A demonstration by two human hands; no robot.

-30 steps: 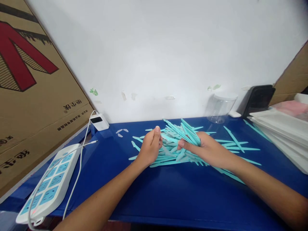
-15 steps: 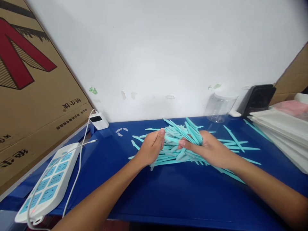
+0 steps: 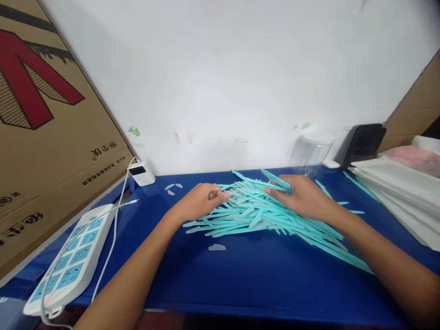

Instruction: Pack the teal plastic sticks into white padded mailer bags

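A heap of turquoise eyebrow razors with translucent blade covers lies across the middle of the blue table. At the heap's left edge is my left hand, with thumb and fingers curled together. Whether a razor sits in that pinch is hard to make out. My right hand is closed round a few razors above the right side of the heap, their ends pointing up and left. In front of the heap lies one loose clear blade cover.
Several small clear covers lie at the back left. A white power strip with cables and a small white device stand left. A clear jar, a black stand and stacked white sheets are right.
My left hand has moved left, away from the right. The right hand's bunch looks smaller, and more razors lie under that hand. A clear cover now shows in front of the heap.
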